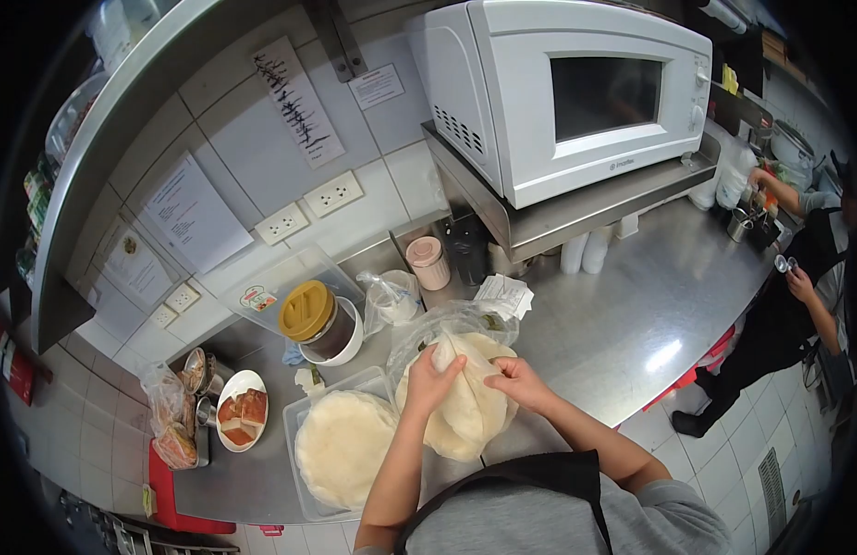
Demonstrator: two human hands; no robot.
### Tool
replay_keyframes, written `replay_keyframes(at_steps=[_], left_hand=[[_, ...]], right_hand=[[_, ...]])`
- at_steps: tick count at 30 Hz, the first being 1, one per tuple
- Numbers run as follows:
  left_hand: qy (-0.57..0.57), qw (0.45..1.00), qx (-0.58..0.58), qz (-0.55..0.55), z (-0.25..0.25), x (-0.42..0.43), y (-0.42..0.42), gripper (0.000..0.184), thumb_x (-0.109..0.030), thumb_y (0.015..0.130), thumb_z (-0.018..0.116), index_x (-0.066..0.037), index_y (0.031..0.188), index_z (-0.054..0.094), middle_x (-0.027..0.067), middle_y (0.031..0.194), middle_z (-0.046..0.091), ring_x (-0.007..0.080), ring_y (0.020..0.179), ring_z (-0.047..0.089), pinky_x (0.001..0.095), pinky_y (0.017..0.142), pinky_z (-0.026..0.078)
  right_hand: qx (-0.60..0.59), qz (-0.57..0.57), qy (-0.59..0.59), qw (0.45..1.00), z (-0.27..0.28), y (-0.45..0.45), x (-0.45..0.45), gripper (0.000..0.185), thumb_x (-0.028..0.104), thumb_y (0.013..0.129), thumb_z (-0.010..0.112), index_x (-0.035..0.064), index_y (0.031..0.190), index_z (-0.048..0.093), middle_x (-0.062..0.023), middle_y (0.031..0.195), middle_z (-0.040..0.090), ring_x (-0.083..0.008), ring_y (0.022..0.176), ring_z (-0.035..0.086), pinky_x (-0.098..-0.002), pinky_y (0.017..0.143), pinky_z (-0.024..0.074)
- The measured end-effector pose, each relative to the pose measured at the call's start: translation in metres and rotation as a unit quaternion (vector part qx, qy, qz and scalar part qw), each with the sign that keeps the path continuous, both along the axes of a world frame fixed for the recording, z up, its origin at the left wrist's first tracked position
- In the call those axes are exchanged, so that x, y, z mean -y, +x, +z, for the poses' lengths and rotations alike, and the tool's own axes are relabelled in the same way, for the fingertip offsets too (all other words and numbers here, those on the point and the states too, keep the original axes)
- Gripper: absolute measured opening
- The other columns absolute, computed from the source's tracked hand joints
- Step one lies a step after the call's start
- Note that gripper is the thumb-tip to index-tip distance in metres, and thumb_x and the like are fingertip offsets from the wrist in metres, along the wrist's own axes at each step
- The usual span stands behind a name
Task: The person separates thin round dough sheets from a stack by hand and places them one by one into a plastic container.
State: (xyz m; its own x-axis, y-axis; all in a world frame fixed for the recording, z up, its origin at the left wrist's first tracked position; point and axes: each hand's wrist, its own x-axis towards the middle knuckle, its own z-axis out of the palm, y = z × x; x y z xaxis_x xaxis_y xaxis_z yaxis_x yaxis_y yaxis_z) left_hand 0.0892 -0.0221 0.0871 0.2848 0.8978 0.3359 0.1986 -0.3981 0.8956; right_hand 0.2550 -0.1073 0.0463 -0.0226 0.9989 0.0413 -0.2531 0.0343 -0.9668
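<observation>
The left hand's grip [435,379] is pinched, thumb uppermost, on the folded flatbread [468,409]; the right hand's grip [521,385] nips its opposite edge, thumb and fingers together. The flatbread lies directly between them, its long axis pointing roughly toward the person's body, over more flatbread [496,352] and a clear bag [410,340] on the worktop [253,486]. Nearer the left arm sits a tub [292,453] of flatbreads.
</observation>
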Motion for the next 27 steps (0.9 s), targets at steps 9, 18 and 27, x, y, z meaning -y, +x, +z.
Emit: replay_keyframes(at_steps=[9,18,27], left_hand=[[0.003,0.994,-0.086,-0.063,0.006,-0.007,0.002,0.023,-0.022,0.085,0.066,0.000,0.081,0.064,0.0049,0.064,0.060,0.0092,0.055,0.050,0.0278,0.053,0.043],[0.053,0.993,-0.042,0.096,0.010,-0.023,-0.044,0.033,-0.025,0.088,0.063,0.003,0.073,0.055,0.0111,0.056,0.050,0.0124,0.054,0.038,0.0306,0.051,0.039],[0.013,0.988,0.004,0.153,-0.003,-0.028,-0.068,0.030,-0.024,0.090,0.062,0.002,0.075,0.059,-0.0003,0.067,0.058,0.0062,0.063,0.045,0.0254,0.057,0.041]], right_hand=[[0.420,-0.065,0.227,0.876,0.059,0.004,-0.012,0.031,-0.001,0.074,0.058,0.0065,0.104,0.063,-0.0142,0.099,0.058,-0.0244,0.101,0.057,-0.0341,0.080,0.0477],[0.121,-0.057,0.027,0.991,0.064,0.031,-0.006,0.042,-0.005,0.081,0.055,0.0047,0.122,0.059,-0.0083,0.110,0.064,-0.0118,0.094,0.060,-0.0257,0.084,0.0488],[0.037,-0.130,-0.003,0.991,0.052,0.052,0.004,0.044,-0.007,0.080,0.054,0.0034,0.123,0.057,-0.0062,0.108,0.063,-0.0087,0.086,0.060,-0.0235,0.077,0.0496]])
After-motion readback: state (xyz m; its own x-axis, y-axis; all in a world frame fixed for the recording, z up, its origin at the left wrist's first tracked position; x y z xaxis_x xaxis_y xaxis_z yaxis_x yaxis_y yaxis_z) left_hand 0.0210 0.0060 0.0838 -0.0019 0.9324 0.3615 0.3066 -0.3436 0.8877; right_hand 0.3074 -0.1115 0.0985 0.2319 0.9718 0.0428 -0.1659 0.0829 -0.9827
